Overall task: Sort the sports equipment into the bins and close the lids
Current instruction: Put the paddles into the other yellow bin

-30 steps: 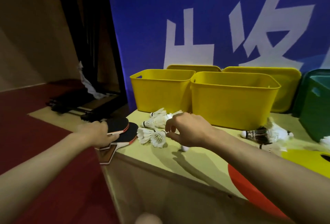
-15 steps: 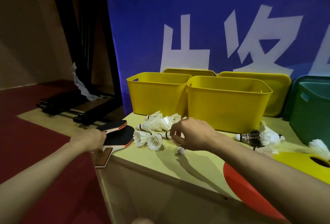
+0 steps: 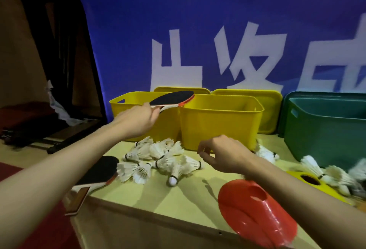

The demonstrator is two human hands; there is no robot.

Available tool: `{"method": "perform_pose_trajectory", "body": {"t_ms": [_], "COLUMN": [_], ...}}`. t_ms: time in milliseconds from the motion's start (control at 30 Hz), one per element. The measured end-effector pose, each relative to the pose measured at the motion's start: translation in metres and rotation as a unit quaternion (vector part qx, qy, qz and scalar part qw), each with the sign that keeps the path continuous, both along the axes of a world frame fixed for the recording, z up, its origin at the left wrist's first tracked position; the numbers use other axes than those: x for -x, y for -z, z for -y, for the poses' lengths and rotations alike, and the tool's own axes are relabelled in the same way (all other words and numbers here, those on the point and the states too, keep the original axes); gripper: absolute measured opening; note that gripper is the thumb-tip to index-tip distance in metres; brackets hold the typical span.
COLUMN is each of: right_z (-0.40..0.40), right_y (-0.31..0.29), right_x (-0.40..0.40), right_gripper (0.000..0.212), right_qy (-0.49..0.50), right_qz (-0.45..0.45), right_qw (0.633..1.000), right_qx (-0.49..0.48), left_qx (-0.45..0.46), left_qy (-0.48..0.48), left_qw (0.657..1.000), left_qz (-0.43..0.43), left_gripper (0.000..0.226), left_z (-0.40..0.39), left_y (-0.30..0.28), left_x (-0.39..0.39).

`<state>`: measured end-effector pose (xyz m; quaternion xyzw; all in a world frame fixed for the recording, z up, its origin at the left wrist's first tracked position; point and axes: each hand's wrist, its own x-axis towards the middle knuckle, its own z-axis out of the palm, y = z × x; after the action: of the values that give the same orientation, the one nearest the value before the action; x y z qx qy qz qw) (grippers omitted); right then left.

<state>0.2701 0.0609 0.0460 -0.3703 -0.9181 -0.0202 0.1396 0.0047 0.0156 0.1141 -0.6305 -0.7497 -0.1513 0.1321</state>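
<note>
- The right yellow bin [image 3: 217, 123] stands open-topped, nothing over its mouth.
- Touching its left wall, the left yellow bin [image 3: 126, 106] has a paddle [image 3: 172, 99] held across its mouth.
- In front of the right yellow bin, a heap of shuttlecocks [image 3: 158, 159] crowds the tabletop [image 3: 188, 199].
- To its right, the green bin [image 3: 324, 133] walls off that side.
- Nearer the table edge lies a red cone [image 3: 257, 219].

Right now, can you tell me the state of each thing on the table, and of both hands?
Left hand: grips a paddle by its handle.
Held paddle: lifted over the left yellow bin.
Right hand: fingers loosely curled, holding nothing visible.
Second paddle: flat at the table edge.
Yellow bins: open; the right yellow bin looks empty.
Green bin: open.
Yellow lids: leaning behind the bins.
Shuttlecocks: loose in a pile.
</note>
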Motion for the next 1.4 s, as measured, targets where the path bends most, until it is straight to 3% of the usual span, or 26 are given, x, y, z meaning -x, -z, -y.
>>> {"method": "perform_pose_trajectory", "body": {"t_ms": [267, 667, 867, 1100, 1400], "right_z": [-0.015, -0.035, -0.038, -0.032, -0.001], "right_y": [-0.005, 0.011, 0.013, 0.013, 0.011], "right_x": [-0.098, -0.141, -0.121, -0.074, -0.004], "right_gripper": [0.024, 0.027, 0.025, 0.025, 0.025], "right_qy": [0.076, 0.110, 0.097, 0.052, -0.011], "right_qz": [-0.014, -0.034, -0.030, -0.038, -0.024], "right_qw": [0.997, 0.993, 0.994, 0.998, 0.999], "right_qx": [0.007, 0.027, 0.033, 0.027, 0.022], "left_qx": [0.034, 0.083, 0.071, 0.108, 0.206], "left_qy": [0.122, 0.130, 0.094, 0.090, -0.056], "left_qw": [0.992, 0.987, 0.991, 0.986, 0.973], "left_qz": [0.008, -0.037, -0.057, -0.090, -0.083], "left_gripper": [0.044, 0.045, 0.062, 0.049, 0.035], "left_z": [-0.108, -0.175, -0.143, -0.065, 0.022], "left_y": [-0.010, -0.002, 0.003, 0.022, 0.068], "left_x": [-0.099, -0.120, -0.099, -0.052, 0.054]}}
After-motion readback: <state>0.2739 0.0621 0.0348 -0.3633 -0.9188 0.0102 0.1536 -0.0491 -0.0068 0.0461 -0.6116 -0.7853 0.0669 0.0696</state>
